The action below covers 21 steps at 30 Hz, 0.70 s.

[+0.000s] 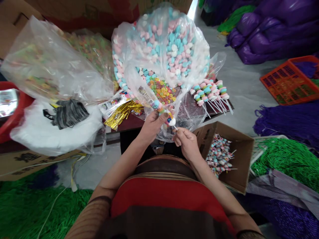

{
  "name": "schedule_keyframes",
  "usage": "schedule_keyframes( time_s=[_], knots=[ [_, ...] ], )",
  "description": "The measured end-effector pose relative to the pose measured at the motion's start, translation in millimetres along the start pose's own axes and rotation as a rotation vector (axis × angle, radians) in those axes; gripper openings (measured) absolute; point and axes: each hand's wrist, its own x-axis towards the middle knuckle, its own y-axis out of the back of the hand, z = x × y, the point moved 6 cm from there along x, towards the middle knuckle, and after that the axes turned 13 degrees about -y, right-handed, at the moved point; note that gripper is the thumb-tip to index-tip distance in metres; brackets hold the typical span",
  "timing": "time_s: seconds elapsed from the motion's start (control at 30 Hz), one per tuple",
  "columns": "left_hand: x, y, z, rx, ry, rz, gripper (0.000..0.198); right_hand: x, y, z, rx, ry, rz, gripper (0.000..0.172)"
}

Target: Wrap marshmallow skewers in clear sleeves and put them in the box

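Observation:
A candy skewer (171,121) of coloured sweets with a white end piece slants in front of me, partly inside a clear printed sleeve (146,94). My left hand (151,126) is closed around the sleeve and sweets, thumb on top. At the lower end, my right hand (184,140) pinches the white stick. Beyond my hands lie loose gummy rings (163,92) within a big clear bag of pink, blue and white marshmallows (174,49). Unwrapped skewers (210,90) are piled at the table's right corner. Gold twist ties (122,114) and printed sleeves (115,103) lie left of my hands.
Below the table's right side, a cardboard box (240,162) holds wrapped skewers. A grey striped cloth item (69,114) rests on a white bag (57,139) at left. An orange crate (286,83), purple bundles (274,30) and green strands (289,162) occupy the floor at right.

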Motion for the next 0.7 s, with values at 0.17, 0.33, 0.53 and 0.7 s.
schedule_keyframes(
  time_s=[0.17,0.33,0.53,0.7],
  knots=[
    [5.3,-5.2,23.3,-0.056,0.01,-0.101,0.074,-1.6,-4.6,-1.6,-0.018,-0.03,-0.089,0.039],
    [3.8,-14.9,26.4,-0.128,-0.069,0.036,0.043,-1.6,-11.4,2.1,-0.038,-0.06,-0.096,0.04],
    [-5.5,-24.5,11.3,-0.149,-0.026,0.04,0.045,-2.8,-19.4,6.5,0.021,-0.082,-0.067,0.041],
    [-18.3,-24.9,-8.1,-0.063,0.11,-0.1,0.049,-4.1,-34.1,2.7,0.081,-0.127,-0.197,0.044]
  ],
)
